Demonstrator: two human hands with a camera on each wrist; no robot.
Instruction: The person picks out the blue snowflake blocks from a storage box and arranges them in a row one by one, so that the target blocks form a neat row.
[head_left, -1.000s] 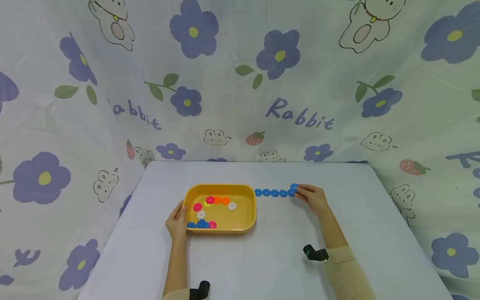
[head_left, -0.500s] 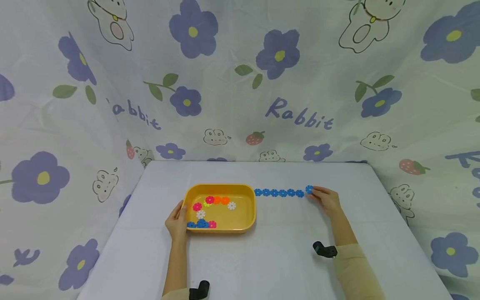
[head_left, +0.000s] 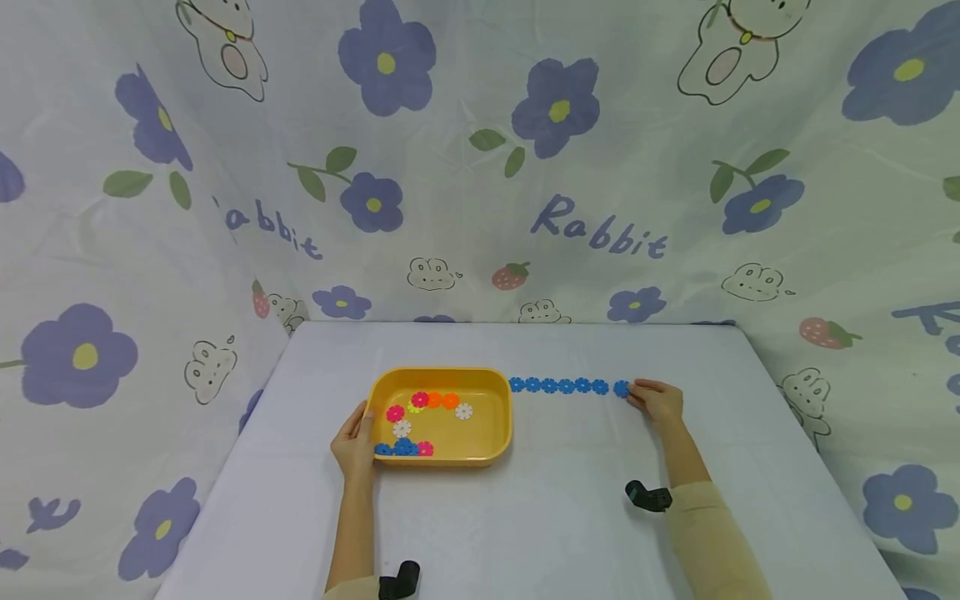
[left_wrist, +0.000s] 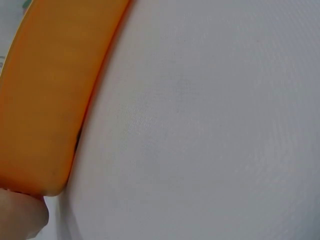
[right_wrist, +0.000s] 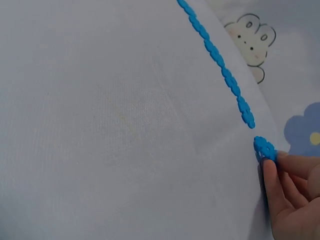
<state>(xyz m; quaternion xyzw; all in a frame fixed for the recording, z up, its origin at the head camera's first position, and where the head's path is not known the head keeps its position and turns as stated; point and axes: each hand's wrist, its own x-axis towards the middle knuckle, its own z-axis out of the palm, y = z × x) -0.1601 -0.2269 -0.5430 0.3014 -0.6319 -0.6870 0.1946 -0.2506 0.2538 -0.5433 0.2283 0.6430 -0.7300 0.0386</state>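
Note:
Between thumb and fingers my right hand [head_left: 658,402] pinches a blue flower-shaped disc [head_left: 621,389], low over the table. Just left of it, across a small gap, lies a straight row of blue flower discs [head_left: 550,386] that runs to the tray's right side. In the right wrist view the pinched blue disc [right_wrist: 264,148] is tilted near the end of the row [right_wrist: 230,82]. My left hand [head_left: 352,446] grips the left end of the yellow tray [head_left: 442,462]. Inside that tray lie pink [head_left: 395,414], orange [head_left: 451,401], white [head_left: 464,412], yellow and blue discs.
A white cloth covers the table [head_left: 555,517]. Its far edge meets a hanging curtain [head_left: 465,167] printed with flowers and rabbits. Black wrist cameras [head_left: 648,497] are worn on both forearms.
My right hand has moved right, leaving one blue disc at the row's end. It has then lowered the pinched disc level with the row. The left hand and tray stay put.

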